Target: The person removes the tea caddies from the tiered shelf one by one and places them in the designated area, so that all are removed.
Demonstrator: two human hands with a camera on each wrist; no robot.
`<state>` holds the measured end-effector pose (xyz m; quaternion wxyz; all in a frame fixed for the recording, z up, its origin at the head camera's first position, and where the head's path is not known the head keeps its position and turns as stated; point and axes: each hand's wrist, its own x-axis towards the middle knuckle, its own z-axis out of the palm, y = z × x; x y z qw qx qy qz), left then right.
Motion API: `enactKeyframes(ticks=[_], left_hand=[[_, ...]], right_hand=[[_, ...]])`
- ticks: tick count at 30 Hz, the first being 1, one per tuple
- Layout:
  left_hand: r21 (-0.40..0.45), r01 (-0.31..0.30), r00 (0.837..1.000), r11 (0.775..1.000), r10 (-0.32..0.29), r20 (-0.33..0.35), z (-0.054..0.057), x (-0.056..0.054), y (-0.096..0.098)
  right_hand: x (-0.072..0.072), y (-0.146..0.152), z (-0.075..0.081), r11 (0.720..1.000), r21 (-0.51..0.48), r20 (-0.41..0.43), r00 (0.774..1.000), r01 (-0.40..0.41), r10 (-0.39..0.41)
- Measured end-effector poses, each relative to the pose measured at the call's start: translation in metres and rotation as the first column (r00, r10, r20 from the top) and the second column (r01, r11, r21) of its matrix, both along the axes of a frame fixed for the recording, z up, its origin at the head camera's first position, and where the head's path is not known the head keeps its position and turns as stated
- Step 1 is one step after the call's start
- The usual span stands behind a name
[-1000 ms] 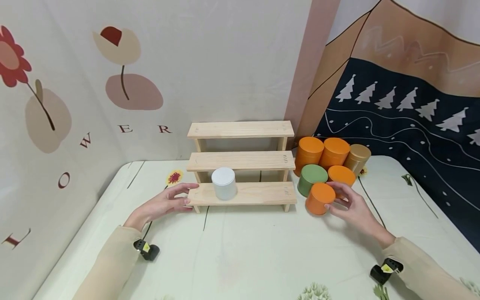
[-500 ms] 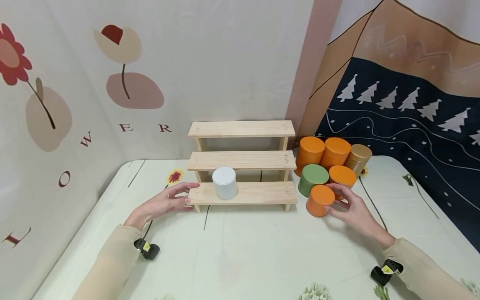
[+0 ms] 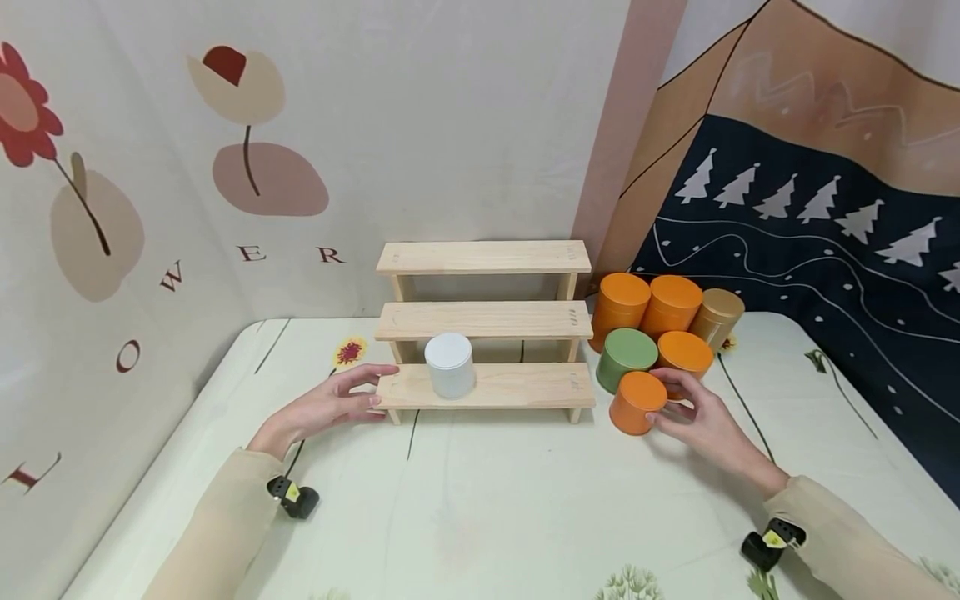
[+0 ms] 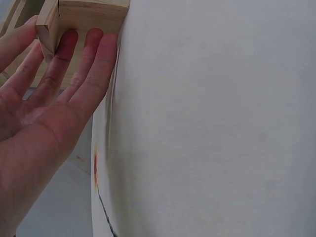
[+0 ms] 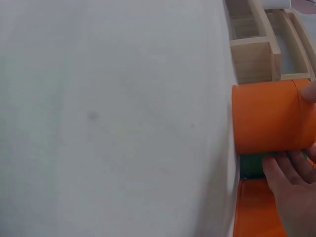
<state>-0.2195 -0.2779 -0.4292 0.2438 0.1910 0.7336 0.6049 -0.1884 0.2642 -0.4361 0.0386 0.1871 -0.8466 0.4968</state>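
Observation:
A three-tier wooden step shelf stands at the back of the table. My left hand holds the left end of its lowest step; in the left wrist view several fingers reach under the board and one digit lies on the other side of it. A frosted white lidded jar sits upright on that step, left of its middle. My right hand grips the front orange can at its right side. This can stands upright or nearly so; whether its base touches the table I cannot tell.
Right behind the held can stand a green can and another orange can. At the back are two taller orange cans and a gold can. A printed cloth wall rises behind the table.
The orange can in my right hand has shifted slightly left and toward me. My left hand and the jar keep their places.

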Motion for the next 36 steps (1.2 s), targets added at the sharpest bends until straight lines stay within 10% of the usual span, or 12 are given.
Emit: enactKeyframes(ticks=[36], left_hand=[[0.027,0.015,1.0,1.0,-0.015,0.001,0.0,-0.001,-0.001]], right_hand=[[-0.006,-0.009,0.03,0.996,-0.051,-0.103,0.993,-0.066,0.061]])
